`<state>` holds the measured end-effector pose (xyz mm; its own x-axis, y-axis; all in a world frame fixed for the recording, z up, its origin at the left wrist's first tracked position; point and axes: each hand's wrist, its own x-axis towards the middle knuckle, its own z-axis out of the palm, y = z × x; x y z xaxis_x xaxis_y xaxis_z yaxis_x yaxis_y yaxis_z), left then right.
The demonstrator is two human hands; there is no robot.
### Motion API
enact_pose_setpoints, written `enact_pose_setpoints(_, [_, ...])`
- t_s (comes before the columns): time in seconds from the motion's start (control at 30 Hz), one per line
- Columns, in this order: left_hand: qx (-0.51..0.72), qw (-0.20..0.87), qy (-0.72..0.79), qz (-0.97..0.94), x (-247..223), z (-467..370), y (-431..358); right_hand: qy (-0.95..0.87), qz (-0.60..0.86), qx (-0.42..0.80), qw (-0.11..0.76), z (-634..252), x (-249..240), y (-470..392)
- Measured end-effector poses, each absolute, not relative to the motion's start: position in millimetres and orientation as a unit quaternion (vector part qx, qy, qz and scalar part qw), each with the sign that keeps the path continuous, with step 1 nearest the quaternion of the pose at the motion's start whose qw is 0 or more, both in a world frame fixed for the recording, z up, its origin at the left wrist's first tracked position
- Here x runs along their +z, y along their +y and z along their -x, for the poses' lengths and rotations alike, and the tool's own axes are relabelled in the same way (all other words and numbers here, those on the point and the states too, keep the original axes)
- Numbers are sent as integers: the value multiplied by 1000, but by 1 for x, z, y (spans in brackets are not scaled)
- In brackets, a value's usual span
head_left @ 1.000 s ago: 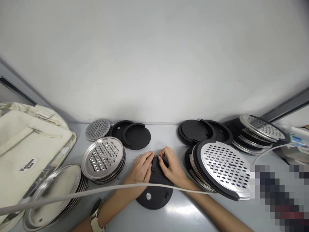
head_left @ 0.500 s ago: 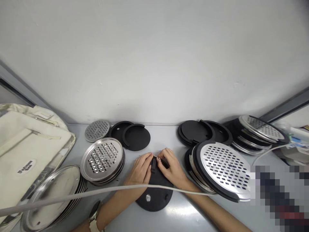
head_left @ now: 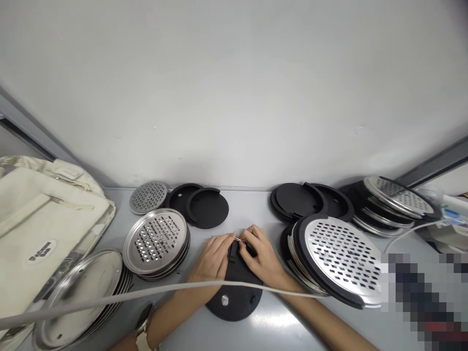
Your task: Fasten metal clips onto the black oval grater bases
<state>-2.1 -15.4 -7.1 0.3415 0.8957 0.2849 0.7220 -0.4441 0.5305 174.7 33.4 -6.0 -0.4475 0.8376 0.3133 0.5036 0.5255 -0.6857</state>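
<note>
A black round disc (head_left: 235, 304) lies on the table in front of me, with a silver dot and a small dark knob near its front edge. My left hand (head_left: 215, 258) grips its far left part, fingertips bent over a short raised strip (head_left: 233, 253). In my right hand (head_left: 259, 254) is a small black-handled tool (head_left: 250, 249) with a thin metal tip. That tip meets my left fingertips at the far end of the strip. The tool's exact kind is hidden by my fingers.
Stacked perforated metal grater discs (head_left: 155, 241) and plain metal lids (head_left: 82, 297) stand left, beside a cream bag (head_left: 62, 214). Black covers (head_left: 207, 208) sit along the wall. More black-rimmed grater discs (head_left: 345, 258) are piled right. A pale cable (head_left: 164, 287) crosses above my forearms.
My left fingertips have shifted slightly right over the end of the strip. The tool in my right hand has tilted a little, and the disc stays in place.
</note>
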Motion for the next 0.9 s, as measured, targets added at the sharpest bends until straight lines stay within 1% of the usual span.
enact_pose_setpoints(0.27, [261, 149, 487, -820, -5, 2, -15, -809, 418, 252, 327, -175, -8, 32])
enact_pose_setpoints(0.53, [281, 154, 504, -802, -10, 3, -16, -802, 397, 283, 345, -174, -7, 34])
enact_pose_setpoints(0.9, [292, 165, 522, -784, -13, 2, -17, -799, 401, 278, 352, -174, -8, 32])
